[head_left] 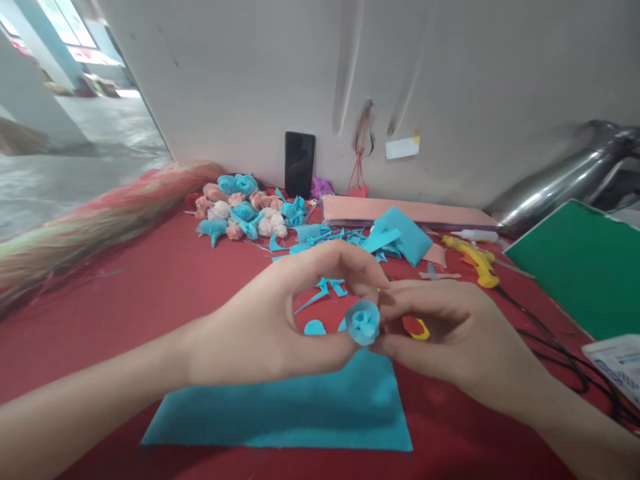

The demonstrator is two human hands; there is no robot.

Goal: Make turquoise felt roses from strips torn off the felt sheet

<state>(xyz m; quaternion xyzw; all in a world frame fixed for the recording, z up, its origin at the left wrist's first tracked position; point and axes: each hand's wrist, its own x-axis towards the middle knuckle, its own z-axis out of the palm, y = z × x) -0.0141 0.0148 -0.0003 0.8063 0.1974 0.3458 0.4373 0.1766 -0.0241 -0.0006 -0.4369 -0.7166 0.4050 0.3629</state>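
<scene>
While pinched: blue foam rose [363,323], both hands [270,327].

My left hand [265,333] and right hand [450,333] meet at the middle, forearms coming in from the lower corners. My left thumb and forefinger curl into a ring, tips pinched together. My right fingers seem pinched too, though they're partly hidden.

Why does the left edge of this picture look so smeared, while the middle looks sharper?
Head view: the pink and green bundle at far left is streaked with blur and stretched by the wide lens; the blue paper rose between left hand and right hand is fairly sharp; lighting is soft, without harsh glare.
</scene>
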